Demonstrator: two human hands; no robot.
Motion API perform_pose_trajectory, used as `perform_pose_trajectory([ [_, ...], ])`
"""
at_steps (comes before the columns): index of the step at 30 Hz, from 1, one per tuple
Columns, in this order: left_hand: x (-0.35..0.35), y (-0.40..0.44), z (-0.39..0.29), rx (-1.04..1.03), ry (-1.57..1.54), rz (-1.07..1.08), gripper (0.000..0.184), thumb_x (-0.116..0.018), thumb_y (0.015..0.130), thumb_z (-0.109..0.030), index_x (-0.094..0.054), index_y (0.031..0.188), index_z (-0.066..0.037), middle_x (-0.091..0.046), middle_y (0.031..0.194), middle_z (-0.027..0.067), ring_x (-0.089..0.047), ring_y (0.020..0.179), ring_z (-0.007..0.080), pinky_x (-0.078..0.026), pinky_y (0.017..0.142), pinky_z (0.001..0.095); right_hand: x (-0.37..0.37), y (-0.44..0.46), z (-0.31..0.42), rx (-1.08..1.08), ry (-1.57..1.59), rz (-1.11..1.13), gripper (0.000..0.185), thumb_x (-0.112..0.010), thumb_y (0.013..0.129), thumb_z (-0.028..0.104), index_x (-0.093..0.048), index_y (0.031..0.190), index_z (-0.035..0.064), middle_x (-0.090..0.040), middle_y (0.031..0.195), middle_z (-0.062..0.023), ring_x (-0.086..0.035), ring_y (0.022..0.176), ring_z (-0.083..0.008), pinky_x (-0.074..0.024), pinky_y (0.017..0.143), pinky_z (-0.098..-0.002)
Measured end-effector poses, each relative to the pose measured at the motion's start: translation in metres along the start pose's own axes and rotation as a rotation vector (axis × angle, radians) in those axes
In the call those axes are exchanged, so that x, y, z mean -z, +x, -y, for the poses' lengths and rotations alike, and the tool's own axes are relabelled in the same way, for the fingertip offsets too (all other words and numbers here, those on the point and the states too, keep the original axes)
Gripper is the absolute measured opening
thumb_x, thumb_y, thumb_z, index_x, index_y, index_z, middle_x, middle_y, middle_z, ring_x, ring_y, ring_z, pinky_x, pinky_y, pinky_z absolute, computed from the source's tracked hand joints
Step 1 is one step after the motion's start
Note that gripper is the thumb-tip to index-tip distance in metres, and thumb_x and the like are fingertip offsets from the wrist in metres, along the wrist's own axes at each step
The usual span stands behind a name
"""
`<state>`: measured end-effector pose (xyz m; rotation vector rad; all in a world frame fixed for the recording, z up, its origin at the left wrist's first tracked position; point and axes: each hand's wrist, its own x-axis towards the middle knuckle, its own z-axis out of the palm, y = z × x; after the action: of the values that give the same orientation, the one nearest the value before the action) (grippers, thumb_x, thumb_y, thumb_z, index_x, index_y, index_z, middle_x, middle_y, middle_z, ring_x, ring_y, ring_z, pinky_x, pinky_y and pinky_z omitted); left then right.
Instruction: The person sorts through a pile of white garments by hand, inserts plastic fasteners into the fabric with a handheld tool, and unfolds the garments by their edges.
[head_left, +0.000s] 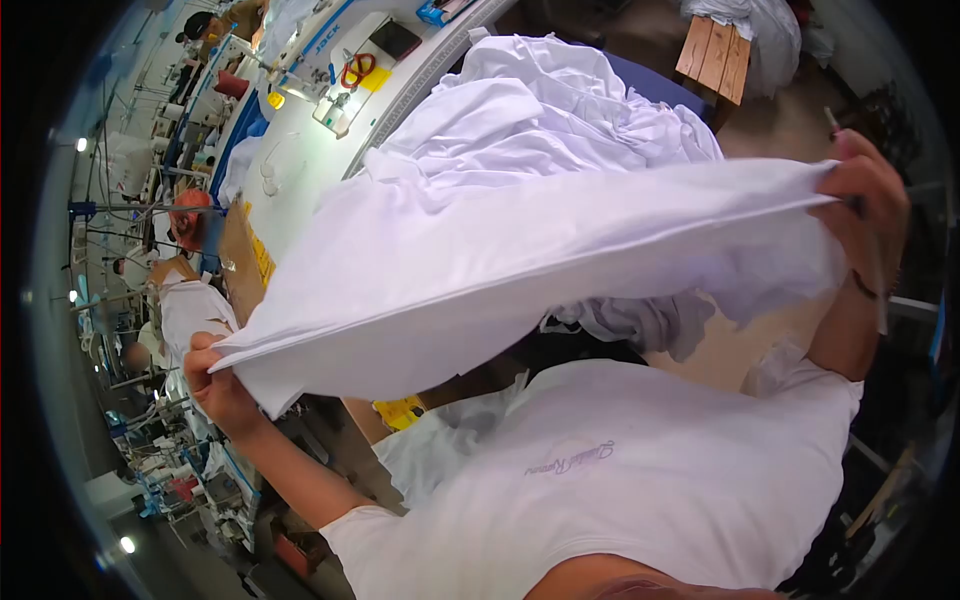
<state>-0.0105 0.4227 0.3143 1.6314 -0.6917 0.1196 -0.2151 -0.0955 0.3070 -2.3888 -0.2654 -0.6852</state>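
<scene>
A long piece of white fabric (520,260) is stretched between my two hands, with a folded seam or edge running along its length. My left hand (217,385) pinches its lower left end. At the upper right, my right hand (868,205) grips the other end, and the fabric hangs slack beneath it. A thin, slim object (832,122) sticks up beside the right fingers; its kind is too small to make out. Just beyond the stretched piece lies a big heap of white fabric (550,110).
A white sewing table (300,190) stands at the upper left with a sewing machine (335,110), red-handled scissors (358,70) and a dark phone-like object (396,40). A wooden stool (714,58) is at the upper right. Another person (215,28) sits at the far left.
</scene>
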Motion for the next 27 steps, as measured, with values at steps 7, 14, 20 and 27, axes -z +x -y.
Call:
perform_pose_trajectory([
  [7,0.004,-0.005,0.146,0.3,0.529,0.009,0.005,-0.057,0.076,-0.006,-0.055,0.079,-0.004,-0.05,0.067,-0.004,-0.044,0.061,0.0034,-0.036,0.056,0.0165,-0.162,0.002,-0.122,-0.101,-0.183,0.198,0.013,-0.061,0.069,0.007,-0.05,0.07,0.0024,-0.046,0.067,-0.0087,-0.049,0.063,-0.0224,-0.0381,0.054,-0.0303],
  [14,-0.012,-0.031,0.191,0.392,0.4,-0.206,0.006,-0.057,0.075,-0.005,-0.055,0.081,-0.004,-0.051,0.072,-0.0025,-0.046,0.065,0.0048,-0.037,0.062,0.0169,-0.243,-0.023,-0.132,-0.09,-0.383,-0.055,0.013,-0.062,0.067,0.009,-0.052,0.075,0.0086,-0.057,0.089,-0.0044,-0.052,0.089,-0.0212,-0.0358,0.082,-0.0367],
  [20,-0.011,-0.033,0.186,0.389,0.374,-0.149,0.009,-0.058,0.077,-0.009,-0.056,0.084,-0.003,-0.053,0.074,-0.0024,-0.047,0.069,0.005,-0.038,0.064,0.0181,-0.274,-0.01,-0.119,0.051,-0.247,-0.021,0.015,-0.064,0.066,0.01,-0.051,0.073,0.0095,-0.055,0.101,-0.0034,-0.049,0.1,-0.0205,-0.0332,0.088,-0.039],
  [27,-0.013,-0.041,0.182,0.571,0.478,-0.119,0.014,-0.057,0.079,-0.015,-0.058,0.085,-0.002,-0.054,0.076,-0.0028,-0.047,0.07,0.0049,-0.037,0.065,0.0178,-0.285,0.0,-0.108,0.256,-0.239,0.045,0.011,-0.063,0.068,0.012,-0.052,0.071,0.0112,-0.056,0.098,-0.0019,-0.049,0.099,-0.018,-0.0337,0.089,-0.0411],
])
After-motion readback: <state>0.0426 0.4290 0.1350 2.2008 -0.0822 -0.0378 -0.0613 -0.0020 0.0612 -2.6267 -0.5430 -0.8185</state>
